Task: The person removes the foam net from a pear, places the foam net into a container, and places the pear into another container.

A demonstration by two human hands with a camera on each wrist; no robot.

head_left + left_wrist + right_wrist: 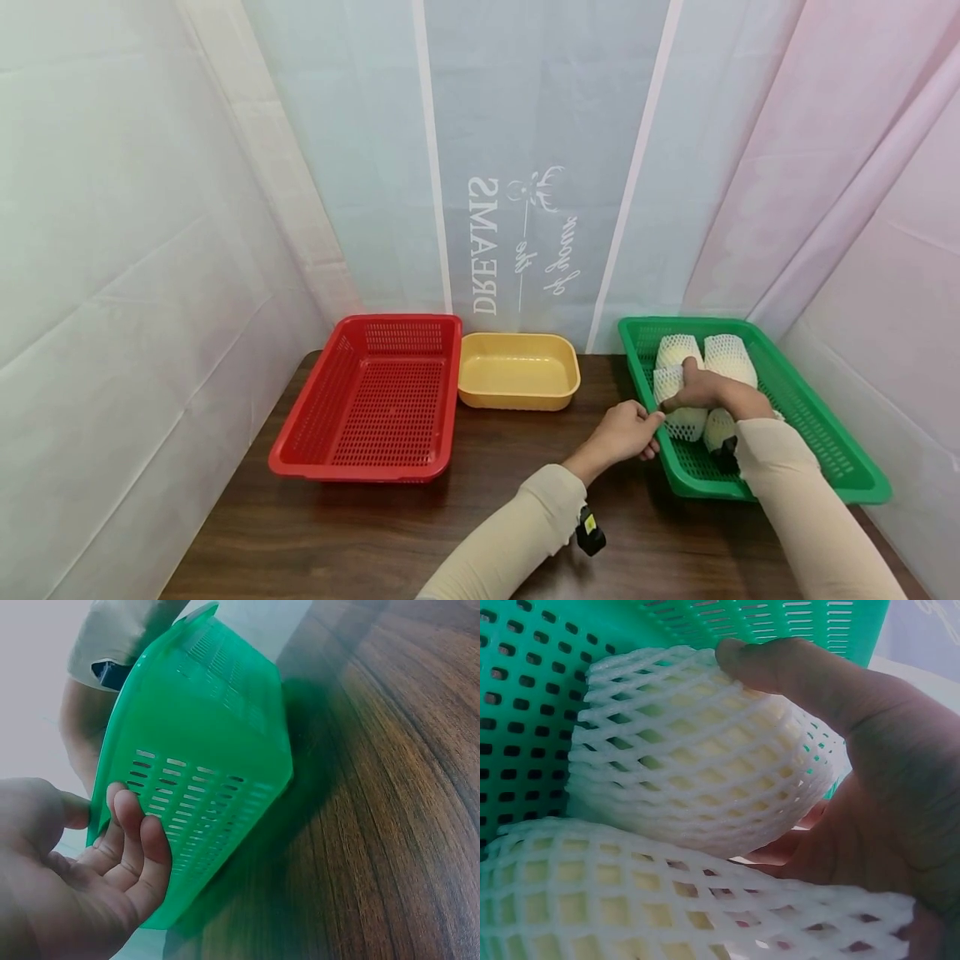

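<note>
The left hand [622, 433] grips the green basket [210, 727]; the right hand [712, 392] clasps one netted bundle [682, 754] (none looks lifted out yet).

The green basket [813, 425] and red basket [390, 412] are smooth plastic, the yellow tray [517, 377] glossier; the netting [690, 757] looks like matt foam, the bench [330, 533] wood-grained, the backdrop [547, 100] cloth.
</note>
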